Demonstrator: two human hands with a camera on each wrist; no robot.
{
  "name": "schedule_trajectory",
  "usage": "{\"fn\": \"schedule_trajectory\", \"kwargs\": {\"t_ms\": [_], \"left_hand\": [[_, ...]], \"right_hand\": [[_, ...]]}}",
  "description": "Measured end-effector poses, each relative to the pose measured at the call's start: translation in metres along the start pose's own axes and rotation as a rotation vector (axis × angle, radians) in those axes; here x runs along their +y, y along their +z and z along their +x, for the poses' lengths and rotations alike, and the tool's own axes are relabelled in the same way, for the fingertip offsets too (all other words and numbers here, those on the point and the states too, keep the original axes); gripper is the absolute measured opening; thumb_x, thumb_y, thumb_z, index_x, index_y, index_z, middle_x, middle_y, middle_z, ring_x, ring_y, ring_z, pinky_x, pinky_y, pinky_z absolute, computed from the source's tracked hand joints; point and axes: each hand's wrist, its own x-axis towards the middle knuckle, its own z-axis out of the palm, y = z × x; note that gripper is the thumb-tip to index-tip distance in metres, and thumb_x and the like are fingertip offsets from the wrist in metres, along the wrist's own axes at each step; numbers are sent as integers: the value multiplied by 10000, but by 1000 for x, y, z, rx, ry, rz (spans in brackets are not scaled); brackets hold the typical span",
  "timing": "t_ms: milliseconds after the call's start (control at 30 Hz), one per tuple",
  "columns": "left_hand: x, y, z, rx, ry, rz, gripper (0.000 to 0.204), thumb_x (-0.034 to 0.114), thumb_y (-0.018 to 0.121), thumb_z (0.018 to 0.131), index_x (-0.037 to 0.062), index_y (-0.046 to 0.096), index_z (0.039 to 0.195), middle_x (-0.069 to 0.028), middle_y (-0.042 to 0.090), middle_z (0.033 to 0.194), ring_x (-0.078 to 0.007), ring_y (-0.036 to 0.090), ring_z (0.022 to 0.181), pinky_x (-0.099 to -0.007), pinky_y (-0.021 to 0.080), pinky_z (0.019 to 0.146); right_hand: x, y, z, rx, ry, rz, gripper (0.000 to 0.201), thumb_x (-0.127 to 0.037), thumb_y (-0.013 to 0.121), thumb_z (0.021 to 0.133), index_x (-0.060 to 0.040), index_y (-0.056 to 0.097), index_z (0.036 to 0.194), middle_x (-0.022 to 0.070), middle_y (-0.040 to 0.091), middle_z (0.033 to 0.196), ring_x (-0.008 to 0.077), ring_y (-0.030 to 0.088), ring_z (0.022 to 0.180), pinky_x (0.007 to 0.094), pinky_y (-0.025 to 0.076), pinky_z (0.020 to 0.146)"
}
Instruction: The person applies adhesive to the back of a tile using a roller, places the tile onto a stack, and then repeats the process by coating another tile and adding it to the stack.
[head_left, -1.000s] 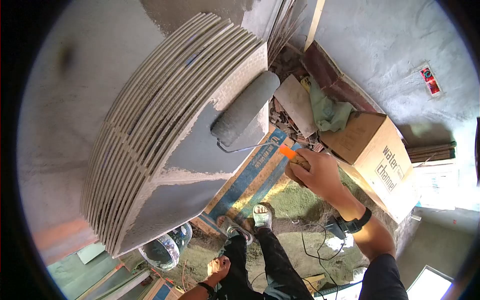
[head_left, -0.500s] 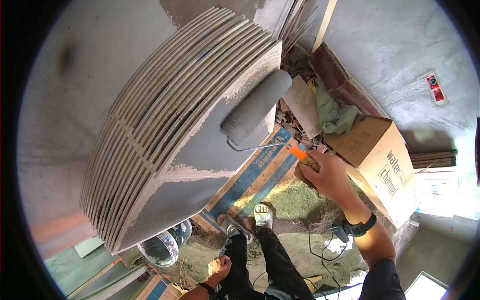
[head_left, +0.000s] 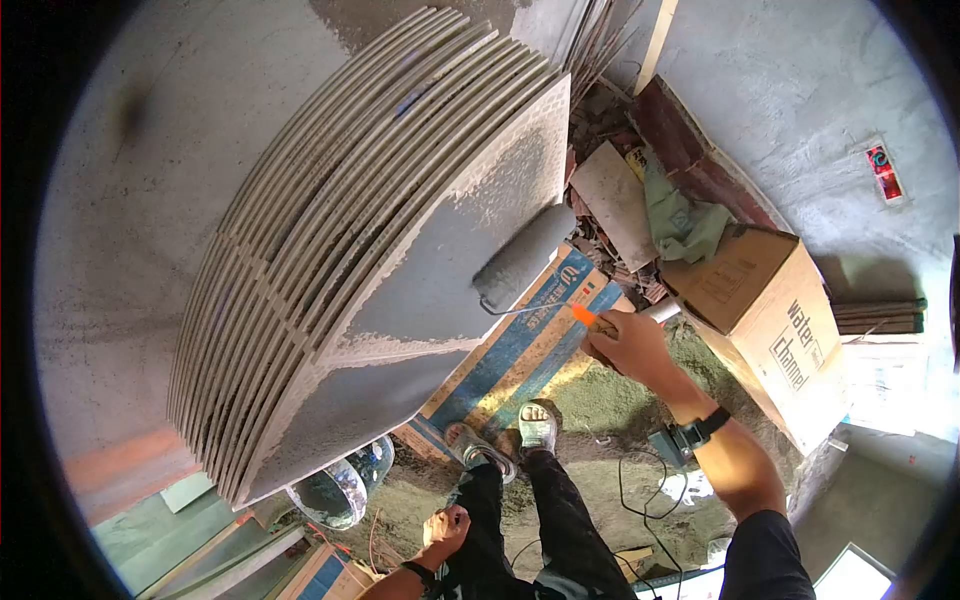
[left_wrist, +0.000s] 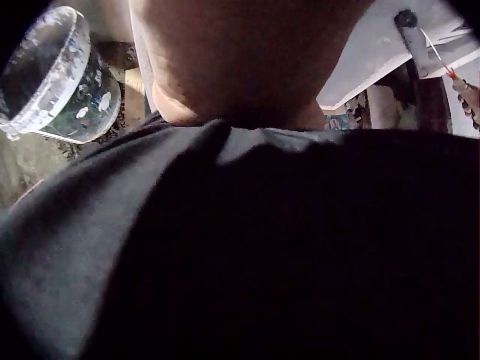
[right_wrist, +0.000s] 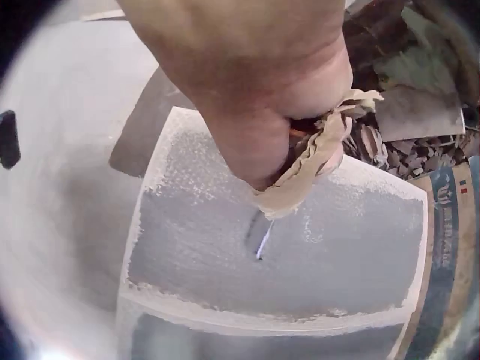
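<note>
In the head view my right hand [head_left: 635, 350] grips the handle of a paint roller [head_left: 525, 255], just below its orange collar [head_left: 583, 315]. Crumpled tan wrapping [right_wrist: 311, 161] shows round the handle in the right wrist view. The grey-soaked roller sleeve lies against the front tile [head_left: 440, 275] of a leaning stack, near its right edge. Smooth grey coating covers most of that tile, with a pale, patchy border. Down by my thigh hangs my left hand [head_left: 447, 528], its fingers loosely curled and holding nothing; the left wrist view mostly shows dark cloth.
A coating-smeared bucket [head_left: 345, 490] stands below the stack's lower corner. Flat blue-striped cardboard [head_left: 510, 340] lies in front of my feet. To the right are a "water channel" box [head_left: 770, 325], a green sack [head_left: 680, 220] and rubble. A black cable [head_left: 640, 510] trails across the floor.
My right hand has drawn the roller down along the front tile, toward its right edge. Patchy coating shows above it where the sleeve was. The left hand stays by the thigh.
</note>
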Motion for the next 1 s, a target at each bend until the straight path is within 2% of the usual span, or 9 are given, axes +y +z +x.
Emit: {"fn": "schedule_trajectory", "kwargs": {"t_ms": [100, 133, 333, 533, 733, 833, 867, 933, 1000], "left_hand": [[2, -4, 4, 51, 62, -32, 228, 317, 615, 867, 120, 696, 949, -127, 709, 923, -348, 670, 854, -452, 534, 759], [12, -15, 4, 24, 28, 4, 240, 324, 613, 871, 119, 696, 965, -123, 710, 937, -346, 671, 859, -452, 534, 766], [2, -19, 6, 56, 49, -97, 345, 386, 606, 875, 114, 684, 1074, -122, 700, 1040, -340, 661, 965, -443, 517, 842], [-21, 1, 20, -284, -85, -24, 516, 511, 557, 894, 145, 605, 1254, -119, 625, 1282, -332, 593, 1169, -437, 466, 973], [-50, -6, 24, -154, 40, -284, 415, 404, 588, 907, 120, 621, 1208, -137, 654, 1199, -340, 618, 1108, -445, 498, 911], [-76, -15, 22, -96, 25, -245, 400, 401, 591, 900, 109, 640, 1170, -135, 680, 1140, -341, 638, 1060, -445, 505, 892], [-107, 2, 26, -93, 8, -200, 420, 421, 587, 893, 114, 642, 1174, -133, 684, 1134, -341, 642, 1055, -445, 505, 890], [-92, -22, 12, -154, -91, -91, 461, 476, 578, 875, 134, 647, 1175, -139, 686, 1136, -339, 645, 1055, -446, 507, 885], [-125, -1, 14, -143, -85, -121, 456, 474, 580, 875, 140, 648, 1178, -139, 684, 1145, -339, 645, 1060, -444, 506, 889]], "right_hand": [[-22, -21, -24, -109, 128, 245, 316, -312, 672, 848, -17, 679, 964, 117, 637, 673, 228, 633, 603, 361, 476, 558], [-24, -20, -33, -91, 76, 403, 325, -271, 687, 866, 24, 676, 1002, 56, 620, 675, 125, 572, 601, 306, 442, 551], [-80, 14, -88, -137, 296, 1138, 242, -188, 692, 921, 34, 690, 1019, -34, 609, 744, 30, 506, 638, 215, 384, 547], [-122, 43, -99, -118, 355, 1389, 256, -202, 645, 947, 34, 667, 1044, -61, 539, 709, 19, 458, 590, 216, 328, 501], [-122, 47, -78, -5, 321, 1592, 295, -227, 603, 957, 6, 598, 1138, 40, 622, 875, 113, 594, 703, 254, 495, 592], [-124, 34, -55, 140, 462, 1657, 364, -358, 539, 968, -26, 582, 1113, 27, 594, 779, 123, 565, 573, 235, 462, 515], [-107, 39, -49, 119, 286, 1537, 411, -408, 517, 971, -34, 576, 1131, 28, 592, 788, 121, 544, 551, 238, 456, 506], [-97, 31, -35, 114, 262, 1565, 422, -415, 522, 970, -31, 569, 1140, 29, 591, 792, 117, 542, 551, 241, 450, 499], [-103, 19, -26, 171, 210, 1541, 444, -429, 523, 974, -26, 557, 1158, 32, 586, 792, 112, 532, 541, 247, 433, 478]]}}
